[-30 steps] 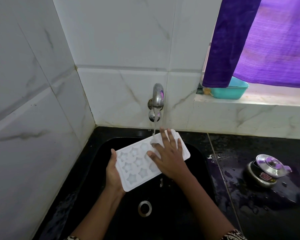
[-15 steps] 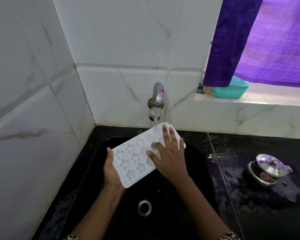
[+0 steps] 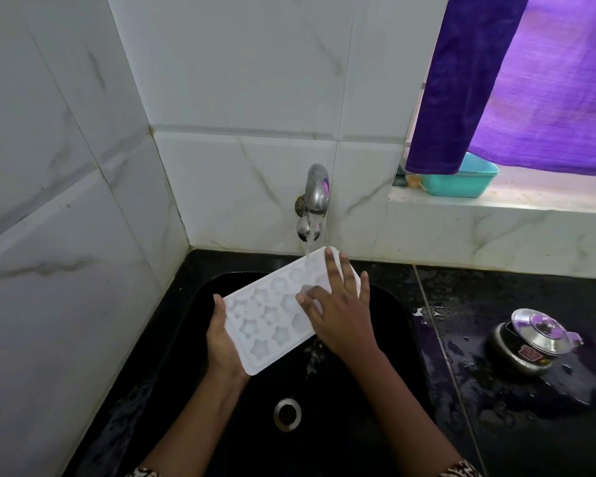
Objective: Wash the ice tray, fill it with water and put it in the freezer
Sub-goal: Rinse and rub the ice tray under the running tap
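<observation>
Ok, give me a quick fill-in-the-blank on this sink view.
The ice tray has ___-shaped cavities.
Water from the tap lands on the tray's ___ end.
The lidded steel pot stands on the wet counter, to the sink's ___.
The left hand grips the tray's near end; the right hand lies spread on ___ of it.
Missing: star; far; right; top

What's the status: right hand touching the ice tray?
Touching. Head view: the right hand lies spread on the ice tray, fingers across its moulds.
</observation>
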A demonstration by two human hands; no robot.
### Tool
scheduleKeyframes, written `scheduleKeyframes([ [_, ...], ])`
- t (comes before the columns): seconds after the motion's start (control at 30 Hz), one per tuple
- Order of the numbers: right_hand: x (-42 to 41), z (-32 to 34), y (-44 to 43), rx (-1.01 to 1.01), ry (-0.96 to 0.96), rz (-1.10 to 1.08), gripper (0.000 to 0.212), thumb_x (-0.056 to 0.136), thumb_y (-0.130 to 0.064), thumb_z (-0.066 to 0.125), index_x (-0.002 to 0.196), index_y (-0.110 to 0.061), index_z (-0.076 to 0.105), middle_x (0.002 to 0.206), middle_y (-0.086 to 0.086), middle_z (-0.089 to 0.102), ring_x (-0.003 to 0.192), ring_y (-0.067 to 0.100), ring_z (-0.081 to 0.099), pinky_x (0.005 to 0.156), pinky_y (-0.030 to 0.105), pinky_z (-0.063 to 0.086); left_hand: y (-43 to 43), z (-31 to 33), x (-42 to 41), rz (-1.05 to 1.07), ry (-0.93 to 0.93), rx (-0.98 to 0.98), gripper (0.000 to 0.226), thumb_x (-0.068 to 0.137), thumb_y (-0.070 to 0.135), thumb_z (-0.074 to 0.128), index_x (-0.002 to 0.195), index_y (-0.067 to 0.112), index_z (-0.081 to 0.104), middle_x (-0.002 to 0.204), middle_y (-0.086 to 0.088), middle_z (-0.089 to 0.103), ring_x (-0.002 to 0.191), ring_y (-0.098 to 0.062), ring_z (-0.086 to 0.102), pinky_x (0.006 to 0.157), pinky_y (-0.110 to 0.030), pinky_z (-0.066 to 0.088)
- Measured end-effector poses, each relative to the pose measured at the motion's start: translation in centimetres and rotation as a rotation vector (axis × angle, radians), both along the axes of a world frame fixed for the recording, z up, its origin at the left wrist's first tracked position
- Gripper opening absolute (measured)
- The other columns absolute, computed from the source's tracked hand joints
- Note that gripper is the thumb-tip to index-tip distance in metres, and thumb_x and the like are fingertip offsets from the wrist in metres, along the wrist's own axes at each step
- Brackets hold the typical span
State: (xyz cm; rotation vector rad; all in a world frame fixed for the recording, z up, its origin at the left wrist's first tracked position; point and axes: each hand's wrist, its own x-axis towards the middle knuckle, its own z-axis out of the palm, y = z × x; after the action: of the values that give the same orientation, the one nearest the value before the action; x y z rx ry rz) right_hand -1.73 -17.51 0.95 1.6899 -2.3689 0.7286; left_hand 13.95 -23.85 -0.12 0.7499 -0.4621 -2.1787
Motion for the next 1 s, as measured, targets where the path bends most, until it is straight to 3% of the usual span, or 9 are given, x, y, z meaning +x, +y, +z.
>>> scheduleKeyframes([
  [0.13,0.8,-0.7,-0.1,-0.013,0.067,0.023,0.059,0.088,-0.066,0.024,0.106,-0.026,0.063,0.159,0.000,0.011,0.146,0.019,0.000,0.112,0.053,0.005,-0.1,0.2,-0.2,0.013,0.010,-0.003,0.084,0.083,0.069,0.038,0.132,0.003,0.052,0.126,-0.025,0.060,0.108,-0.040,0.063,0.084,-0.049,0.055],
  [0.3,0.3,-0.4,-0.3,-0.055,0.023,0.005,0.068,0.089,-0.070,0.012,0.096,-0.028,0.066,0.159,0.001,0.011,0.146,0.019,0.001,0.111,0.055,0.005,0.5,0.3,-0.3,0.021,0.018,0.005,0.081,0.086,0.067,0.033,0.122,0.000,0.063,0.117,-0.024,0.066,0.098,-0.038,0.068,0.073,-0.045,0.059],
  [0.4,0.6,-0.5,-0.3,0.015,0.022,0.064,0.076,0.085,-0.075,0.008,0.110,-0.028,0.062,0.158,-0.006,-0.001,0.145,0.015,-0.007,0.112,0.053,0.000,0.3,0.4,0.0,0.016,0.000,-0.003,0.084,0.083,0.070,0.035,0.129,0.003,0.056,0.123,-0.024,0.063,0.103,-0.039,0.066,0.081,-0.046,0.057],
  [0.5,-0.1,-0.2,-0.2,0.035,-0.028,0.017,0.073,0.084,-0.074,0.009,0.104,-0.032,0.065,0.158,-0.006,-0.004,0.144,0.013,-0.015,0.112,0.053,-0.003,0.1,0.0,0.1,0.005,-0.006,-0.016,0.084,0.082,0.070,0.036,0.133,0.004,0.050,0.124,-0.023,0.062,0.105,-0.039,0.065,0.082,-0.046,0.056],
  [0.6,0.9,-0.3,-0.5,-0.023,0.023,-0.008,0.072,0.087,-0.072,0.009,0.106,-0.029,0.063,0.159,0.000,0.009,0.146,0.019,0.000,0.111,0.054,0.005,0.3,0.2,-0.2,0.014,0.013,-0.014,0.085,0.083,0.070,0.035,0.133,0.002,0.050,0.128,-0.025,0.059,0.110,-0.040,0.062,0.087,-0.049,0.053],
  [0.67,1.1,-0.8,-0.5,0.014,0.021,0.019,0.077,0.086,-0.074,0.007,0.116,-0.028,0.060,0.159,-0.001,0.008,0.146,0.018,-0.002,0.112,0.053,0.002,-0.1,0.3,-0.1,0.019,0.006,-0.021,0.085,0.082,0.071,0.036,0.131,0.003,0.051,0.125,-0.025,0.061,0.107,-0.040,0.064,0.085,-0.048,0.054],
  [0.83,0.8,-0.9,-0.5,-0.051,0.047,-0.070,0.050,0.090,-0.062,0.029,0.098,-0.030,0.066,0.156,0.003,0.025,0.144,0.022,0.018,0.107,0.058,0.021,-0.1,0.0,-0.2,0.022,-0.035,-0.016,0.085,0.083,0.071,0.036,0.133,0.004,0.051,0.126,-0.023,0.061,0.110,-0.039,0.063,0.087,-0.048,0.055],
  [0.93,1.3,-1.6,-0.5,-0.056,0.068,-0.028,0.063,0.090,-0.069,0.017,0.111,-0.028,0.062,0.157,0.001,0.020,0.144,0.020,0.009,0.109,0.055,0.012,-0.2,-0.1,-0.2,0.016,-0.016,-0.012,0.087,0.080,0.072,0.038,0.133,0.005,0.050,0.128,-0.023,0.060,0.113,-0.040,0.061,0.092,-0.050,0.051],
  [1.0,0.7,-1.6,-0.3,-0.041,0.044,-0.019,0.072,0.088,-0.071,0.008,0.107,-0.030,0.064,0.158,0.000,0.015,0.145,0.018,0.003,0.110,0.054,0.006,-0.2,-0.2,0.0,0.014,-0.001,-0.019,0.084,0.082,0.070,0.037,0.130,0.004,0.052,0.124,-0.023,0.062,0.108,-0.039,0.064,0.087,-0.049,0.054],
])
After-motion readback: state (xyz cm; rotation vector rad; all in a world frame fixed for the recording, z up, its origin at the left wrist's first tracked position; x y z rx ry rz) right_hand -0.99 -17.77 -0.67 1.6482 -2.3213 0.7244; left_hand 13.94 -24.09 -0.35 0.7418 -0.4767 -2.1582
